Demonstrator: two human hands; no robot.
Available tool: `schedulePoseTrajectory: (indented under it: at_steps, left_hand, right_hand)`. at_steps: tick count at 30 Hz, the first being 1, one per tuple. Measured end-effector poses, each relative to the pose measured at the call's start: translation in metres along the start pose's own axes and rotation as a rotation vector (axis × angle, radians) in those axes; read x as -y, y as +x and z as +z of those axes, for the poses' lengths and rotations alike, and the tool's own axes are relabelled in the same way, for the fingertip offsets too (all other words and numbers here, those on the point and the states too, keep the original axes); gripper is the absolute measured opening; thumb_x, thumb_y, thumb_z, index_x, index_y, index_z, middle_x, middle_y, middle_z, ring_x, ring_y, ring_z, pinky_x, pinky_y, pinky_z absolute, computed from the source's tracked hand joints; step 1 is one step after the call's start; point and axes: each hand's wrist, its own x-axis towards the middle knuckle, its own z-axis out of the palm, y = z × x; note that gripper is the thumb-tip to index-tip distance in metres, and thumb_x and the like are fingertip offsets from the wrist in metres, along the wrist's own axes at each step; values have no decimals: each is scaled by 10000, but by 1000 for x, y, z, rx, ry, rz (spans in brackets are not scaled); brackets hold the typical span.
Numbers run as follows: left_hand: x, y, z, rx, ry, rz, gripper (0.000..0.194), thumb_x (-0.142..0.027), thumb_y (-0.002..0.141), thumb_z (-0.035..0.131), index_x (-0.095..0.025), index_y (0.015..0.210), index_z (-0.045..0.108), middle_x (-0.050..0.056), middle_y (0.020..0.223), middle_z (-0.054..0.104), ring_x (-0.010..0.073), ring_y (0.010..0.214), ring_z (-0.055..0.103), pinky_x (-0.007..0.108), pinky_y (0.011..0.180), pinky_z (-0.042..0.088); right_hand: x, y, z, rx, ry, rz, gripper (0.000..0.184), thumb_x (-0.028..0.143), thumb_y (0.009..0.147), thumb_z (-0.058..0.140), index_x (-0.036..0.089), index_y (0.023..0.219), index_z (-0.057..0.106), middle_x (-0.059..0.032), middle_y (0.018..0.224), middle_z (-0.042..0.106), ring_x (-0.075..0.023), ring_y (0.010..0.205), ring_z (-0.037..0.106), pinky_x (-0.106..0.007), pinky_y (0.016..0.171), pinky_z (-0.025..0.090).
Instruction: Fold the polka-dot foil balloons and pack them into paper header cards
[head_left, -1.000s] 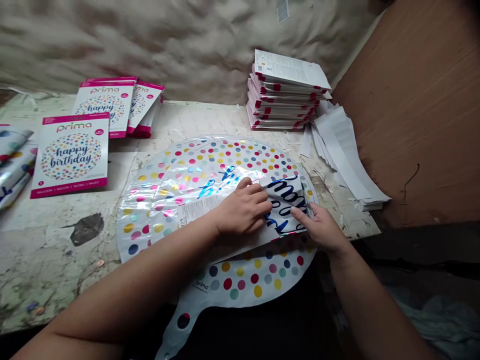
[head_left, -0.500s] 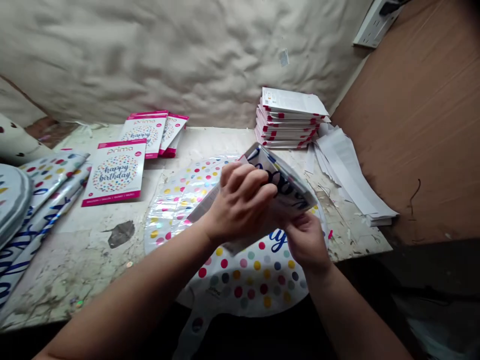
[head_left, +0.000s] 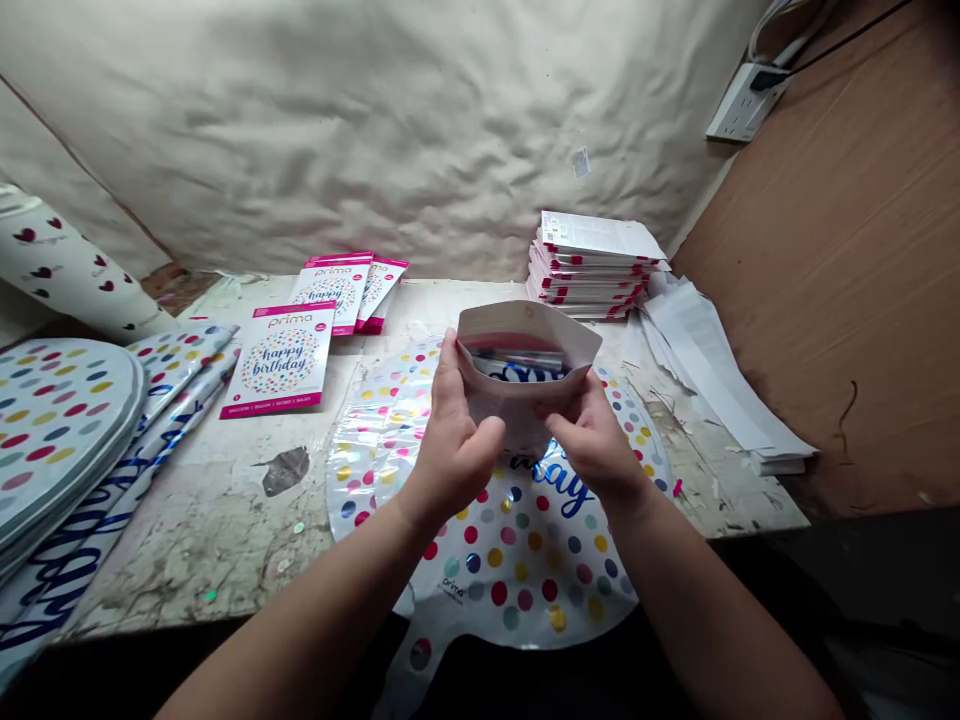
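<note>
My left hand (head_left: 459, 440) and my right hand (head_left: 592, 430) grip the two sides of a paper packet (head_left: 525, 322). Its mouth gapes toward me. Inside lies a folded foil balloon (head_left: 536, 372), white with blue lettering. Below my hands a flat foil balloon (head_left: 517, 560) with coloured dots and blue script is spread on the table, its tail hanging over the front edge. The packet and my hands cover part of its print.
Printed "happy birthday" packets (head_left: 281, 360) lie at the back left. A packet stack (head_left: 600, 270) and white paper strips (head_left: 712, 370) are at the back right. Dotted flat balloons (head_left: 67, 420) and a heart-patterned cylinder (head_left: 71, 260) occupy the left. A socket strip (head_left: 746, 105) hangs on the right wall.
The folded balloon, earlier between my hands at the packet, now sits inside it. The packet has turned upright with its mouth spread, and my left hand has moved to its left side.
</note>
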Motion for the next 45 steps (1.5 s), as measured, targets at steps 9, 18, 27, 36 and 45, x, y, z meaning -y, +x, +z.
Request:
schedulePoseTrajectory:
  at_steps: [9, 18, 27, 36, 45]
  left_hand:
    - [-1, 8, -19, 104, -461, -232, 650, -263, 763, 643, -197, 1343, 358, 97, 1108, 617, 232, 1019, 582, 390, 899, 469]
    - [28, -21, -23, 376, -741, -947, 256, -291, 723, 622, -129, 552, 523, -45, 401, 442, 24, 316, 336, 142, 319, 204]
    - [31, -42, -11, 385, -643, -1059, 289, -310, 768, 542, -110, 560, 559, 29, 407, 547, 69, 324, 461, 149, 338, 281]
    - [29, -42, -6, 386, -668, -1005, 342, -314, 747, 556, -122, 466, 527, 26, 378, 531, 65, 315, 439, 161, 355, 305]
    - [26, -39, -5, 385, -546, -1032, 350, -282, 791, 520, -123, 482, 550, 28, 394, 562, 73, 324, 476, 154, 331, 277]
  right_hand:
    - [21, 5, -15, -14, -36, 73, 273, 385, 762, 607, 247, 993, 561, -41, 969, 668, -226, 960, 612, -371, 820, 511]
    - [-17, 27, -37, -10, -524, 289, 240, 309, 797, 482, 189, 625, 600, -18, 598, 580, -160, 591, 542, -297, 581, 463]
    - [-25, -26, 12, 441, -943, -266, 189, 189, 869, 487, 184, 862, 675, -68, 843, 658, -181, 806, 595, -303, 749, 462]
    - [-25, -16, 10, 446, -966, -215, 164, 141, 857, 467, 180, 799, 615, -63, 802, 638, -180, 768, 579, -296, 711, 452]
    - [-11, -21, 22, 661, -1381, -346, 202, 50, 808, 411, 149, 757, 580, -88, 738, 593, -192, 652, 524, -288, 540, 356]
